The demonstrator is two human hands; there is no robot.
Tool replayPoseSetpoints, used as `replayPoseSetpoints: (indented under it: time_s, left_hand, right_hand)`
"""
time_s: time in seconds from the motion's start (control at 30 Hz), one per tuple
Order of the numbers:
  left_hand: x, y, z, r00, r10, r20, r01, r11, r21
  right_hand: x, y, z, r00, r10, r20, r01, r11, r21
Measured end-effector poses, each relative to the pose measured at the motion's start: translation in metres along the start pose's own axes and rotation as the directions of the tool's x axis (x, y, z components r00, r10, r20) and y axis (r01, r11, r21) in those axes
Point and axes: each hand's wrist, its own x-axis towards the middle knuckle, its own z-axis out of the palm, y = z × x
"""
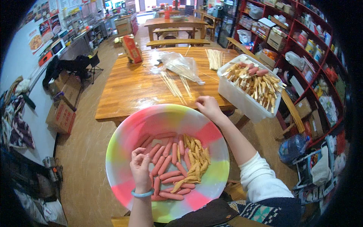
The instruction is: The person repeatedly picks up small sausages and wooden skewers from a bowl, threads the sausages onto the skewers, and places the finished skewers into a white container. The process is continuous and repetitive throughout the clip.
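Observation:
My left hand (140, 167), with a pale blue bangle at the wrist, is raised over the left part of a multicoloured plastic basin (124, 136). Its fingers are bent, and no object shows in them. Pink sausages (165, 164) lie in the basin, with twisted tan food pieces (198, 159) at their right. Beyond the basin's far right rim, my right hand (208, 106) is at the table's near edge, fingertips curled together; whether they hold anything is unclear. Loose wooden skewers (173, 86) lie on the wooden table (127, 93), partly under a clear plastic bag (181, 63) of more skewers.
A translucent plastic tub (241, 99) of skewered food, several sausages on top, stands right. A skewer bundle (214, 59) and a red carton (132, 49) are on the table. Benches (178, 43), red shelves (289, 37), a large water bottle (292, 149) and cardboard boxes (61, 116) surround it.

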Motion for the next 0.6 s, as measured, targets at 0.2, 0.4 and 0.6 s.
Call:
replayPoseSetpoints:
  time_s: [0.2, 0.4, 0.6]
  left_hand:
    - [0.004, -0.003, -0.004, 0.977, 0.174, 0.123, -0.211, 0.875, 0.436]
    - [0.005, -0.008, 0.000, 0.982, 0.153, 0.110, -0.180, 0.934, 0.308]
    - [0.008, -0.013, -0.006, 0.985, 0.122, 0.122, -0.151, 0.952, 0.267]
  right_hand:
    - [0.083, 0.026, 0.057, 0.988, 0.145, -0.049, -0.152, 0.965, -0.213]
    - [0.108, 0.030, 0.069, 0.966, 0.256, -0.023, -0.252, 0.925, -0.286]
    - [0.119, 0.042, 0.058, 0.914, 0.405, 0.009, -0.364, 0.830, -0.422]
